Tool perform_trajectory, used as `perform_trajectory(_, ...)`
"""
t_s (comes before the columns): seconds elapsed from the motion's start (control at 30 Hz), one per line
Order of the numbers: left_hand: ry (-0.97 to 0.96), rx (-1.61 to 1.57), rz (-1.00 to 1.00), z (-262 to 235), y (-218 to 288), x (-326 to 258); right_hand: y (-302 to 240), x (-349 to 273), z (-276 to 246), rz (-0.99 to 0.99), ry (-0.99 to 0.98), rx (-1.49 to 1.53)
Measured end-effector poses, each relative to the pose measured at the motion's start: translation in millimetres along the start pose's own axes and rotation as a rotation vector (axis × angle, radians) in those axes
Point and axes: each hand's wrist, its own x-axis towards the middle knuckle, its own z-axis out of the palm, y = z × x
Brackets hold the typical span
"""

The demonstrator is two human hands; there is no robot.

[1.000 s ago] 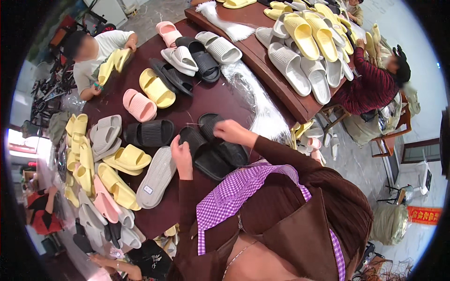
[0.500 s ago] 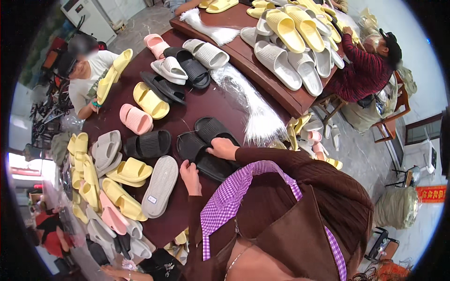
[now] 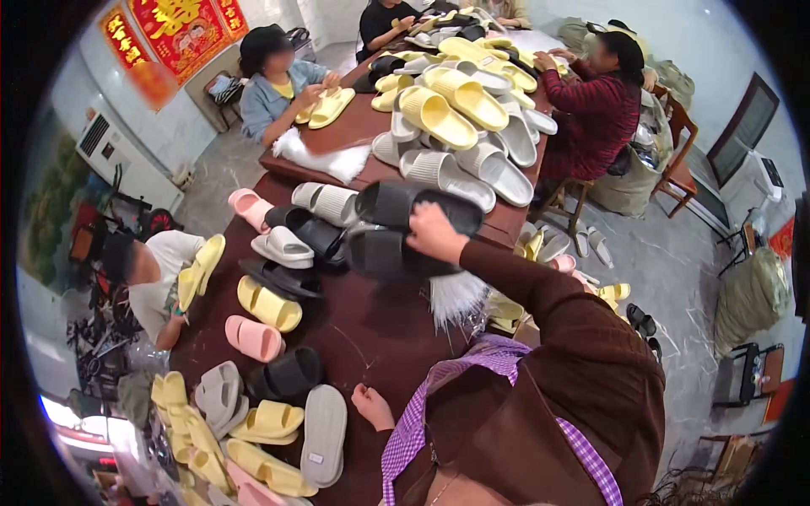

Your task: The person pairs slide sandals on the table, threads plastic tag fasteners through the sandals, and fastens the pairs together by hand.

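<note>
Raised over the dark red table [image 3: 354, 325], a pair of black slide slippers [image 3: 384, 251] is gripped by my right hand [image 3: 436, 233] at their inner edges. My left hand [image 3: 374, 408] rests low over the table near my apron, its fingers curled together; whether something thin is between them I cannot make out. A fine pale thread lies on the tabletop just beyond it. Beside my left hand is an upturned grey slipper [image 3: 324, 434] with a small label on its sole. Behind the black pair, a bundle of white plastic strands [image 3: 456, 301] is partly hidden.
Yellow, pink, grey and black slippers crowd the table's left side, including a pink slipper [image 3: 255, 338]. A heap of yellow and grey slippers [image 3: 456, 105] covers the adjoining table, near another white strand bundle [image 3: 321, 158]. Several people sit around, one holding yellow slippers [image 3: 201, 270].
My right hand has lifted the black slippers off the tabletop and carried them forward. My left hand has come away from them and stays near my body. The view has tilted up.
</note>
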Motion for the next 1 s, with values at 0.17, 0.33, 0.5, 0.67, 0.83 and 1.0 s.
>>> perform_trajectory(0.17, 0.045, 0.307, 0.171, 18.8, 3.5, 9.0, 89.5, 22.1, -5.5, 0.077, 0.058, -0.212)
perform_trajectory(0.33, 0.121, 0.436, 0.247, 25.0, 17.3, 6.6, 134.0, 5.6, 11.5, 0.095, 0.108, -0.319)
perform_trajectory(0.5, 0.155, 0.429, 0.230, 26.3, 25.1, 5.9, 147.2, 4.8, 20.2, 0.128, 0.091, -0.276)
perform_trajectory(0.67, 0.165, 0.448, 0.232, 28.3, 26.4, 6.8, 183.9, 8.8, 33.3, 0.132, 0.063, -0.296)
perform_trajectory(0.83, 0.171, 0.486, 0.231, 28.6, 28.5, 9.0, 211.8, 21.2, 43.5, 0.111, 0.085, -0.310)
perform_trajectory(1.0, 0.181, 0.501, 0.254, 34.1, 28.4, 13.4, 245.6, 35.5, 52.5, 0.141, 0.085, -0.293)
